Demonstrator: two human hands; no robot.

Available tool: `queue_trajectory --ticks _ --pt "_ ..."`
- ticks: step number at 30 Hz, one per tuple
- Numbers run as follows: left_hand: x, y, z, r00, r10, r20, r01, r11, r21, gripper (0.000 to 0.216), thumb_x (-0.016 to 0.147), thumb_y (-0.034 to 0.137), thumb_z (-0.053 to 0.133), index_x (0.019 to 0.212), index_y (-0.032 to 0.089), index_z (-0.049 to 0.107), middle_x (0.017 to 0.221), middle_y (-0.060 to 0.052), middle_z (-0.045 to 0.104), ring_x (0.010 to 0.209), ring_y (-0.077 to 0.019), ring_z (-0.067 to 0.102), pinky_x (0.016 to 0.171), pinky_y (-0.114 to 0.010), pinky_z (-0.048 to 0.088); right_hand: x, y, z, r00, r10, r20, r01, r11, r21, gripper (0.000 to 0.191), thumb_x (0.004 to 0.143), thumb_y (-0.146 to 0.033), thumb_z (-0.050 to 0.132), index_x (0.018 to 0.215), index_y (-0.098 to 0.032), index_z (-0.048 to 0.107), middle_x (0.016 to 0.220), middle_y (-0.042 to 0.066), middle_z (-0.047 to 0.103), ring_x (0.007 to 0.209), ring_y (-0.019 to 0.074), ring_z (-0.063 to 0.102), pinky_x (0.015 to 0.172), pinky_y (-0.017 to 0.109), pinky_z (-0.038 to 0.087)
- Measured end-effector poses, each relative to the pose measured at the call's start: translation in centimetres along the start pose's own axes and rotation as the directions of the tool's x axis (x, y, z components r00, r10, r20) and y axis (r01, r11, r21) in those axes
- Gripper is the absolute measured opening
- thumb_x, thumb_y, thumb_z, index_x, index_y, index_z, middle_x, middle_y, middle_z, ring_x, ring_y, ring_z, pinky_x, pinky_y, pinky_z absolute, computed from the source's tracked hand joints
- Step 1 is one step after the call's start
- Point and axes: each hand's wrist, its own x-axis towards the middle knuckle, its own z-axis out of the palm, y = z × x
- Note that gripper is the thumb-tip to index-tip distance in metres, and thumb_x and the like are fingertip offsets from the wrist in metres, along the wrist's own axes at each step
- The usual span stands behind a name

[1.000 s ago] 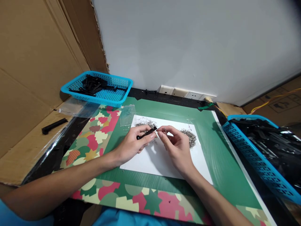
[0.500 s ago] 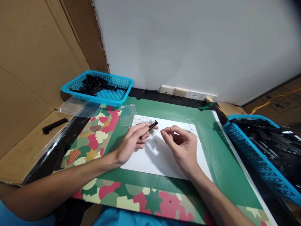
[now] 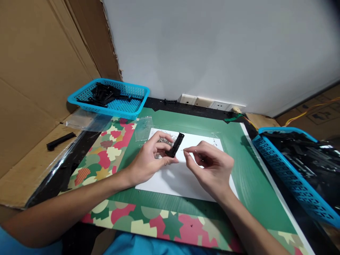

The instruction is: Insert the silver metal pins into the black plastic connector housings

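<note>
My left hand (image 3: 152, 156) grips a narrow black plastic part (image 3: 176, 145) between thumb and fingers, tilted over a white sheet of paper (image 3: 170, 184). Just to its right, my right hand (image 3: 209, 164) is closed in a pinch. A tiny thin metal piece (image 3: 182, 150) shows at its fingertips, too small to name, apart from the black part. Behind my left fingers a heap of small metal pieces (image 3: 166, 140) lies on the paper, partly hidden.
A blue basket (image 3: 111, 112) with black parts stands at the back left, another blue basket (image 3: 289, 184) full of them at the right. One black part (image 3: 61, 141) lies on cardboard at the left. A clear plastic bag (image 3: 143, 128) and wall sockets (image 3: 203, 102) are behind the paper.
My left hand has turned the black part so more of its length shows, and the fingers have opened around it. My right hand has shifted slightly right and down, still pinching.
</note>
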Motion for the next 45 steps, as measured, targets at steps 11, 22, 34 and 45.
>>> queue_trajectory --ticks 11,22,34,45 --pt "-0.1 0.4 -0.2 0.996 -0.033 0.079 0.039 0.996 -0.082 0.032 0.105 0.051 0.061 0.11 0.019 0.059 0.071 0.003 0.057 0.063 -0.0107 0.052 0.061 -0.023 0.039 0.0 -0.4 -0.3 0.993 -0.014 0.114 0.008 0.998 0.057 0.009 0.092 -0.014 0.073 0.093 -0.022 0.078 0.068 -0.002 0.056 0.056 0.0109 0.043 0.05 0.027 0.033" --pt "-0.3 -0.2 1.0 0.944 -0.278 0.178 0.321 0.897 -0.303 0.048 0.1 0.066 0.059 0.094 0.018 0.059 0.064 0.005 0.048 0.051 -0.0075 0.038 0.049 -0.019 0.029 -0.2 -0.6 0.1 0.992 0.019 0.126 -0.031 0.995 0.093 0.008 0.092 -0.016 0.073 0.094 -0.022 0.078 0.069 -0.002 0.056 0.055 0.0108 0.044 0.048 0.027 0.034" --pt "-0.6 0.1 1.1 0.874 -0.401 0.275 0.485 0.682 -0.548 0.039 0.098 0.052 0.072 0.093 0.016 0.058 0.068 0.008 0.032 0.055 -0.0049 0.024 0.049 -0.013 0.027 -0.4 -1.0 0.7 0.999 -0.011 0.034 0.011 1.0 0.002 0.014 0.089 -0.016 0.077 0.099 -0.024 0.079 0.096 0.003 0.059 0.055 0.0067 0.048 0.041 0.023 0.04" --pt "-0.4 0.0 1.2 0.885 -0.374 0.277 0.465 0.695 -0.549 0.038 0.1 0.049 0.071 0.09 0.016 0.055 0.063 0.009 0.033 0.051 -0.0042 0.025 0.047 -0.012 0.029 -0.3 -1.5 0.4 0.998 -0.048 0.051 0.05 0.998 -0.037 0.012 0.091 -0.014 0.073 0.096 -0.024 0.079 0.1 0.005 0.06 0.053 0.0063 0.049 0.04 0.024 0.041"
